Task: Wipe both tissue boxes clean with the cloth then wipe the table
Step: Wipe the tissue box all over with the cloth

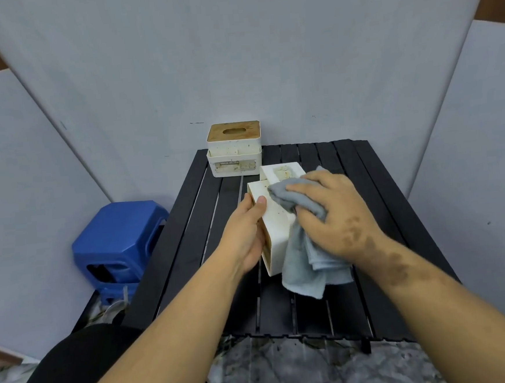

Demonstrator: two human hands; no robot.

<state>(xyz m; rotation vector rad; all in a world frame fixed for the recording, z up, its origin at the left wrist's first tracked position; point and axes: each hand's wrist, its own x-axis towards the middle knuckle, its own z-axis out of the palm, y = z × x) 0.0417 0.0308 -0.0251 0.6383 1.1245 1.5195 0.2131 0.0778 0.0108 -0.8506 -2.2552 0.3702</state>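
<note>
Centrally in the frame, a white plastic tissue box [274,216] lies tipped on its side, lifted at an angle over a black slatted worktop [374,181]. The left hand [247,237] clasps the box's left edge, thumb on the top face, fingers wrapped behind and out of sight. The right hand [334,212] presses a grey-blue cloth [305,259] against the box's upper face; its grip is closed around bunched fabric, while loose folds hang down and cover the box's right side and lower corner. Whether the box's far end touches the worktop cannot be made out. Brown specks dot the visible white surface.

Above centre, at the worktop's far left edge, a second white speckled tissue box with a wooden lid [234,149] stands upright, well apart from the hands; its front label is too blurred to read.

At the left of the frame, a blue plastic stool [119,241] sits on the floor beside the worktop, its lower part partly hidden. Grey panels [234,56] close off the background.
</note>
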